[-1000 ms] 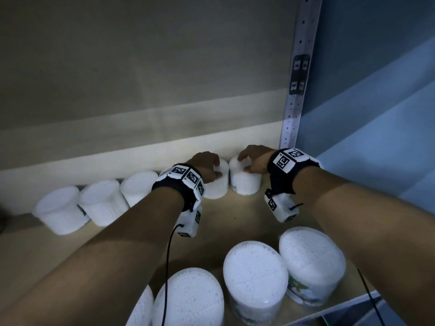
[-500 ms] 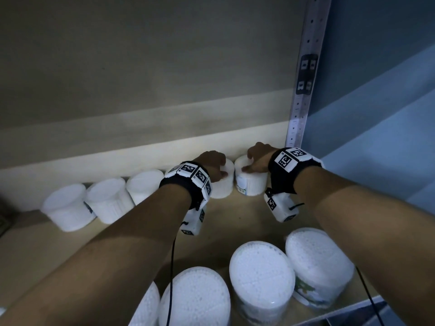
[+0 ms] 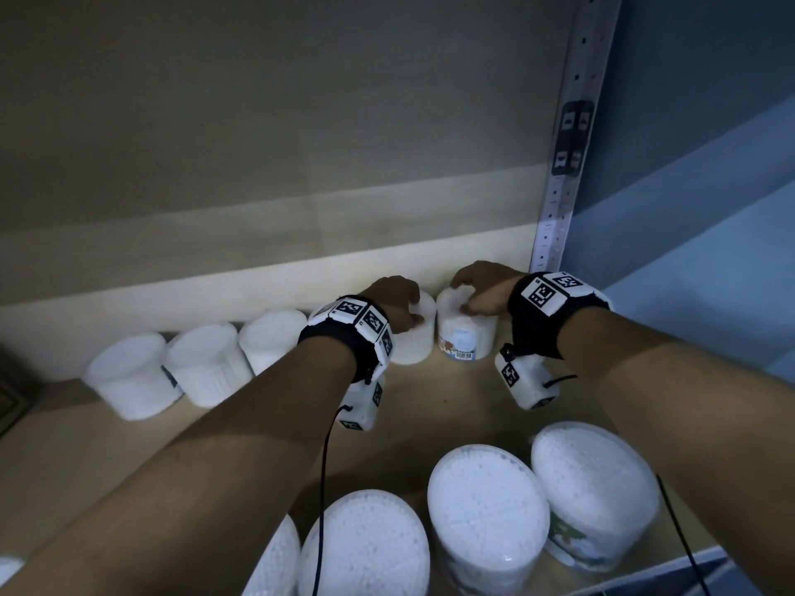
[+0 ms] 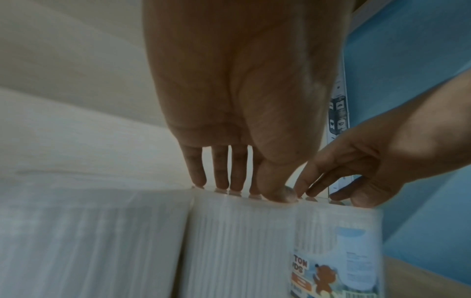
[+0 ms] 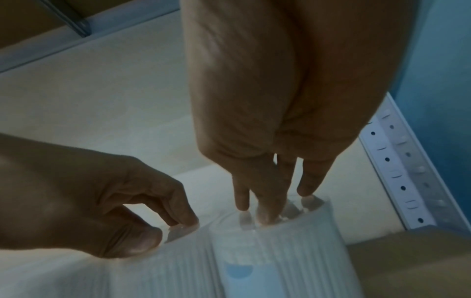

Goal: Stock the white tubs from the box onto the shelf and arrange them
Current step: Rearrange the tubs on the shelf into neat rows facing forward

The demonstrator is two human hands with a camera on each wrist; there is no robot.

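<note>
A row of white tubs stands along the shelf's back wall. My left hand (image 3: 412,314) grips the top of one tub (image 3: 415,342), fingertips on the lid and thumb at its front rim; the left wrist view shows this hand (image 4: 244,189) on the ribbed tub (image 4: 239,242). My right hand (image 3: 466,296) grips the lid of the neighbouring labelled tub (image 3: 466,337), the last one before the shelf post. In the right wrist view, this hand (image 5: 270,205) has its fingers pressed onto that tub (image 5: 275,252). The two tubs stand side by side, almost touching.
Three more tubs (image 3: 206,363) continue the back row to the left. Several larger tubs (image 3: 486,509) stand at the shelf's front edge under my forearms. A perforated metal post (image 3: 559,187) and a blue side wall (image 3: 688,208) close the right end. Bare shelf board (image 3: 439,397) lies between the rows.
Both hands stay on their tubs at the back wall. The right tub's label and barcode now face the front more. The tubs sit slightly closer to the post.
</note>
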